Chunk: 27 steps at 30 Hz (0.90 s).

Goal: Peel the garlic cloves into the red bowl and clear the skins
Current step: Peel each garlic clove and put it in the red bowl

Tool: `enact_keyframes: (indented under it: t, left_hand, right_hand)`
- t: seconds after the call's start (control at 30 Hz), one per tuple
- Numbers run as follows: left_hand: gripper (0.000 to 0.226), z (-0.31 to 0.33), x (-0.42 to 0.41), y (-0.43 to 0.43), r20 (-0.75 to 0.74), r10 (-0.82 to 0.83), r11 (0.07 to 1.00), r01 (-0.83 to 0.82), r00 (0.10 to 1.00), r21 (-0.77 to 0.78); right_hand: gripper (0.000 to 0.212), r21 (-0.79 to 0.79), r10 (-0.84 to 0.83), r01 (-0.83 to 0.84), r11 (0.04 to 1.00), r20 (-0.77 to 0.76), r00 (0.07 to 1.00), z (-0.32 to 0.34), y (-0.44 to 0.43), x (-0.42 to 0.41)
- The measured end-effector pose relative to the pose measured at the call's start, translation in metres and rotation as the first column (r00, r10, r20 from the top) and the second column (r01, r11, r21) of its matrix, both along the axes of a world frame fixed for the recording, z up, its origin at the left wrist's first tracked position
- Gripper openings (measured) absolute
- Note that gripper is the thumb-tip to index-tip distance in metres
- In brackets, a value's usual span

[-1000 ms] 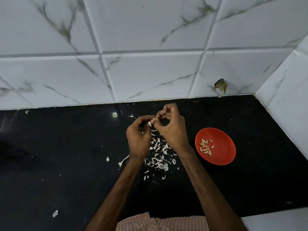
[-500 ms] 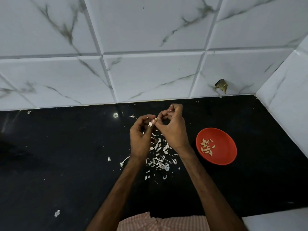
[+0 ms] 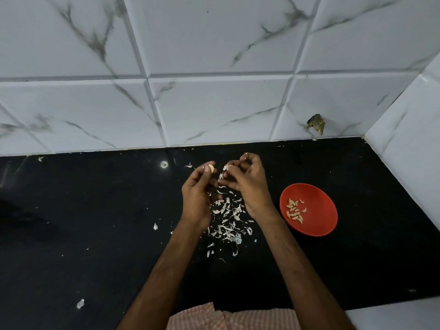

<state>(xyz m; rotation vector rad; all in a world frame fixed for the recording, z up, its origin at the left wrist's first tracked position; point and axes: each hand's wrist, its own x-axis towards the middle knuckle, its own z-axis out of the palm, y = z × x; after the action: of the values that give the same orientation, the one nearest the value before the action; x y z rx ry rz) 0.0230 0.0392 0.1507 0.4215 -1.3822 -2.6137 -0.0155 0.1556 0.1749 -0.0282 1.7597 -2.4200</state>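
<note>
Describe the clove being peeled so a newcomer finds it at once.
On the black counter, left of the red bowl, lies a scatter of skins. Above it the left hand pinches the clove at its fingertips: plump and rounded, unlike the flat flakes below.

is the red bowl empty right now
No, the red bowl holds a small heap of peeled garlic cloves in its left half.

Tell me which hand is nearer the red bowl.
Right. The right hand is just left of the red bowl, pinching a pale scrap; the left hand is farther left, on the right hand's far side, holding a garlic clove.
</note>
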Motion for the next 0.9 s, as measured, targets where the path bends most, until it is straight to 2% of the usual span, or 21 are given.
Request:
enact_keyframes:
  t: [0.1, 0.2, 0.33, 0.47, 0.6, 0.7, 0.77, 0.83, 0.9]
  left_hand:
    - [0.016, -0.005, -0.001, -0.006, 0.050, 0.008, 0.997, -0.012, 0.999, 0.076]
    - [0.021, -0.011, 0.001, -0.010, 0.071, -0.014, 0.997, 0.008, 0.997, 0.083]
    - [0.018, -0.017, 0.002, -0.011, 0.092, -0.038, 0.996, 0.031, 0.995, 0.085]
    - [0.014, -0.026, -0.001, 0.000, 0.151, -0.057, 0.997, 0.064, 0.987, -0.040]
    - [0.007, -0.036, -0.013, 0.030, 0.191, -0.141, 0.975, 0.170, 0.971, -0.143]
    - [0.010, -0.048, -0.030, 0.064, 0.204, -0.206, 0.926, 0.258, 0.957, -0.275]
    - [0.016, -0.061, -0.045, 0.091, 0.206, -0.260, 0.843, 0.326, 0.943, -0.428]
    - [0.021, -0.074, -0.057, 0.118, 0.228, -0.329, 0.710, 0.399, 0.917, -0.580]
    - [0.023, -0.085, -0.065, 0.142, 0.277, -0.367, 0.588, 0.452, 0.888, -0.671]
  right_hand:
    - [0.015, 0.138, -0.015, 0.018, 0.990, -0.020, 1.000, -0.021, 0.005, -0.004]
    - [0.018, 0.329, -0.039, 0.044, 0.943, -0.020, 0.999, -0.055, 0.007, -0.005]
    - [0.024, 0.560, -0.026, -0.001, 0.829, 0.040, 0.999, -0.101, 0.013, -0.002]
    - [0.014, 0.725, 0.046, -0.067, 0.686, 0.048, 0.998, -0.127, 0.021, 0.003]
    - [0.010, 0.709, 0.080, -0.125, 0.694, 0.096, 0.992, -0.148, 0.026, 0.014]
    - [0.015, 0.573, 0.044, -0.215, 0.790, 0.297, 0.954, -0.158, 0.037, 0.017]
    - [0.026, 0.435, 0.020, -0.209, 0.876, 0.401, 0.916, -0.154, 0.048, 0.018]
    - [0.036, 0.295, 0.030, -0.190, 0.936, 0.473, 0.880, -0.151, 0.063, 0.021]
    - [0.039, 0.242, 0.021, -0.169, 0.955, 0.515, 0.857, -0.147, 0.079, 0.025]
